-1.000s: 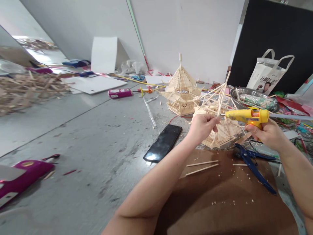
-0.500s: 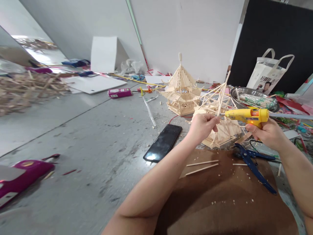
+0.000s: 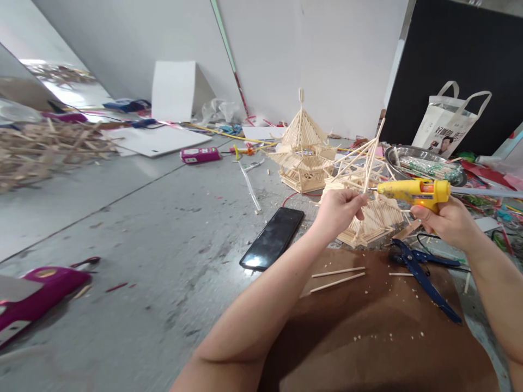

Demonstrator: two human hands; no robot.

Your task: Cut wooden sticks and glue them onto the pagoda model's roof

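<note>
My left hand (image 3: 341, 212) pinches the lower end of a thin wooden stick (image 3: 366, 182), which slants up in front of a partly built stick model (image 3: 365, 220). Wrapped around the handle of a yellow hot glue gun (image 3: 412, 190) is my right hand (image 3: 447, 223). The gun's nozzle points left and is right by the stick at my left fingertips; whether it touches cannot be made out. A clear glue stick (image 3: 486, 192) sticks out of the gun's back. Behind stands a tiered stick pavilion (image 3: 304, 155) with a pointed roof.
Blue-handled cutters (image 3: 427, 283) and loose sticks (image 3: 338, 279) lie on a brown sheet (image 3: 379, 354). A black phone (image 3: 273, 238) is left of my forearm. Farther off are a metal bowl (image 3: 394, 163) of packed sticks, a white bag (image 3: 443, 128) and magenta power strips (image 3: 200, 155).
The glue gun has shifted very slightly right, away from the stick, and an orange light now shows near its trigger. My left hand stays in place.
</note>
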